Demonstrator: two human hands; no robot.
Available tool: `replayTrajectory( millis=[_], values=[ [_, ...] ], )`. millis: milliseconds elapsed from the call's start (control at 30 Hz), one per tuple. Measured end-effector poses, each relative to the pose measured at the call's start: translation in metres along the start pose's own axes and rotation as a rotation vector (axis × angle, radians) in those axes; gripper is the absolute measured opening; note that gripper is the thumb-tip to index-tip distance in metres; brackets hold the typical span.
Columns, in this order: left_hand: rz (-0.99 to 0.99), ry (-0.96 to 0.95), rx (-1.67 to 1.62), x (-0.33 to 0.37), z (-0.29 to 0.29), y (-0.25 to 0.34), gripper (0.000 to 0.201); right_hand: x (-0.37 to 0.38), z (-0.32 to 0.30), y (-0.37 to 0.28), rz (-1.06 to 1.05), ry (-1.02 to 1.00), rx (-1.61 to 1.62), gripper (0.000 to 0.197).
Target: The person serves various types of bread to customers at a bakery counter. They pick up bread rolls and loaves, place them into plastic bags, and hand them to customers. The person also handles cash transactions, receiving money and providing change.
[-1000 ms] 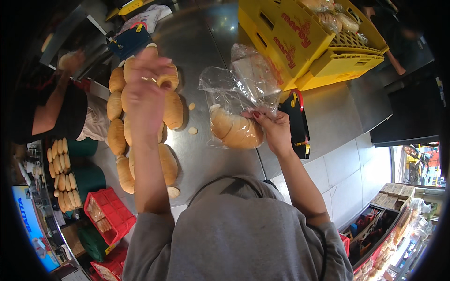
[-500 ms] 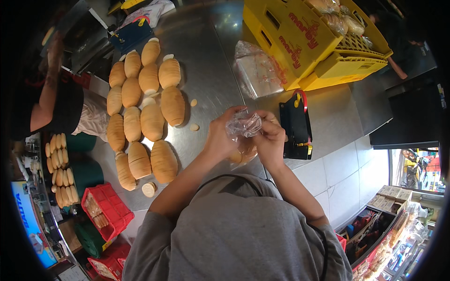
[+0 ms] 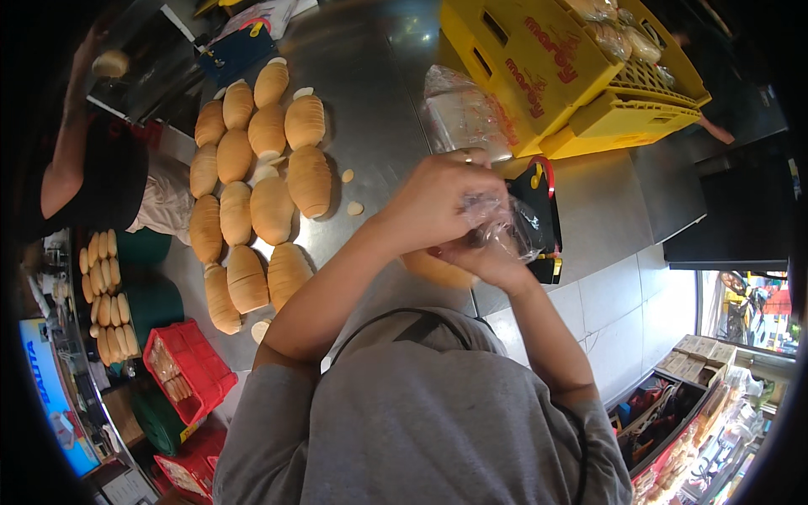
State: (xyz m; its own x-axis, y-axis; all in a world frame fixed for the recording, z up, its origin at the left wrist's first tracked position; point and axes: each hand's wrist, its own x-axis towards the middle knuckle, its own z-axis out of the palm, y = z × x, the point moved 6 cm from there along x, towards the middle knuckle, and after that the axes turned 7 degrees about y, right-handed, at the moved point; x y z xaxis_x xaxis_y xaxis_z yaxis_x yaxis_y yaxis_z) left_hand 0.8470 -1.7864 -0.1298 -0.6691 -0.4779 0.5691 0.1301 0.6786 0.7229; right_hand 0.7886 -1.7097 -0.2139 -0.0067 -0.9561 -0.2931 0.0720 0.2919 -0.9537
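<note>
Over the steel table's near edge, my left hand (image 3: 442, 198) is closed on the gathered neck of a clear plastic bag (image 3: 520, 234). My right hand (image 3: 486, 257) grips the same bag from below and to the right, its fingers partly behind the plastic. A loaf of bread (image 3: 442, 271) shows beneath my hands, apparently inside the bag; most of it is hidden. Just right of the hands stands a dark bag-neck tape sealer (image 3: 545, 220) with a red curved part. To the left, rows of sliced loaves (image 3: 271, 210) lie on the table (image 3: 362, 109).
Yellow crates (image 3: 526, 80) holding bagged bread stand at the far right, beside a stack of clear bags (image 3: 463, 114). Another sealer (image 3: 236, 59) is at the far left. A co-worker's arm (image 3: 67, 160) is at left, above red crates (image 3: 189, 370). Small bread ends (image 3: 355, 208) dot the table.
My left hand has swung up and right over the bag's neck, and the gathered plastic now points toward the sealer. My right hand has dropped lower. The co-worker's arm has moved.
</note>
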Motion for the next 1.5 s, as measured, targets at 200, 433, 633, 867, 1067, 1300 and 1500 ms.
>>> replayTrajectory(
  millis=[200, 433, 633, 867, 1067, 1300, 1500],
  values=[
    [0.032, -0.034, 0.565, -0.008, 0.050, 0.020, 0.007, 0.017, 0.015, 0.015, -0.445, 0.247, 0.221, 0.051],
    [-0.042, -0.168, -0.364, -0.042, 0.058, 0.065, 0.019, 0.029, -0.035, 0.015, -0.230, 0.379, 0.357, 0.056],
    [0.088, -0.278, 0.452, -0.057, 0.003, 0.029, 0.059, 0.022, -0.053, 0.056, 0.066, 0.357, 0.913, 0.045],
    [0.559, -0.233, 0.727, -0.089, 0.005, 0.012, 0.072, 0.016, -0.019, 0.073, 0.253, 0.070, 1.096, 0.041],
    [-0.684, 0.138, -0.484, -0.093, -0.012, -0.064, 0.064, 0.027, -0.021, 0.026, -0.151, 0.204, 0.735, 0.066],
    [0.153, -0.056, 0.615, -0.089, -0.006, -0.014, 0.081, 0.011, -0.039, 0.052, -0.025, 0.207, 0.890, 0.059],
    [-0.717, 0.063, -0.391, -0.115, 0.008, -0.050, 0.070, -0.004, -0.035, 0.046, -0.001, 0.302, 0.951, 0.045]
  ],
)
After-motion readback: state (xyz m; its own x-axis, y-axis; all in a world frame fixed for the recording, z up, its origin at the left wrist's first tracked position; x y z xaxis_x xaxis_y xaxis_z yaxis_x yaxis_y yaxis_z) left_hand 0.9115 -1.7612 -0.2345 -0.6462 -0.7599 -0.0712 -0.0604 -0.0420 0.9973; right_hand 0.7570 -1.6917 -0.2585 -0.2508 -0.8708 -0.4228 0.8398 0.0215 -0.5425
